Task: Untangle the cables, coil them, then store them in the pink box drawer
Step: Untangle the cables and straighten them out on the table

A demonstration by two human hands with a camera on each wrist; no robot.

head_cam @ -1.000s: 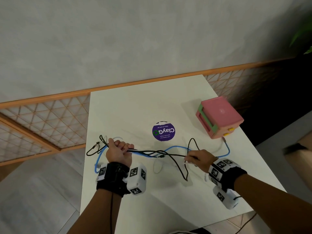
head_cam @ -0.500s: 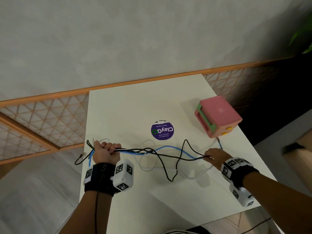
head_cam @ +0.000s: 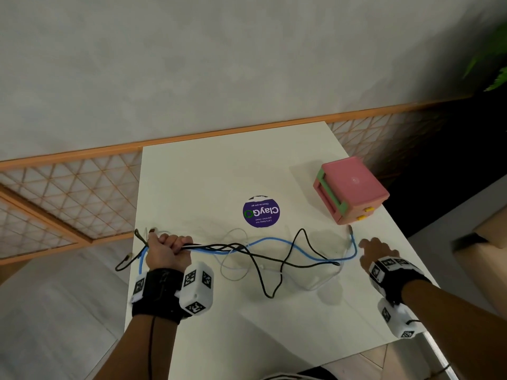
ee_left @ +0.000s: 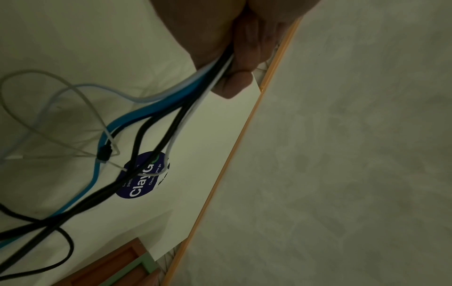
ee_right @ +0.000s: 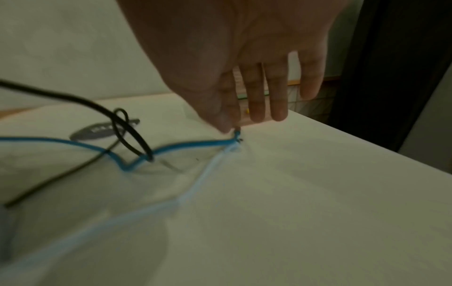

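Several tangled cables stretch across the white table: a blue cable, a black cable and a thin white cable. My left hand grips one end of the bundle in a fist near the table's left edge; the left wrist view shows the blue cable and black cable running out of the hand. My right hand hovers with straight fingers just right of the blue cable's end and holds nothing. The pink box stands at the right, its drawer closed.
A round purple sticker lies mid-table behind the cables. An orange lattice railing runs behind and left of the table. The table's right edge is close to my right wrist. Loose cable ends hang over the left edge.
My left hand has pulled the bundle leftward, drawing the cables out. My right hand slid right along the black cable, let it go and now has straight fingers.
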